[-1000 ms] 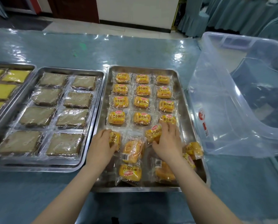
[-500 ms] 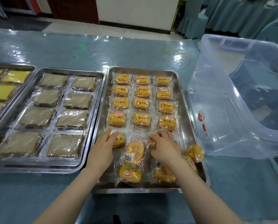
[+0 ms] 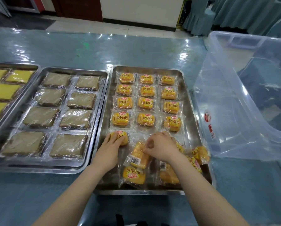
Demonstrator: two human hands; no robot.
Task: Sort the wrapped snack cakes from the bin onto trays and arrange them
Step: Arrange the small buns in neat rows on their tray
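Three trays are lying side by side before me; my left hand [image 3: 111, 145] and right hand [image 3: 161, 146] are resting in the rightmost tray [image 3: 188, 111], the bin [image 3: 234, 103] sitting right of it.

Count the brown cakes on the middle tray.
8 brown cakes, all on the middle tray: two columns of four, running from the far end to the near end. None looks hidden.
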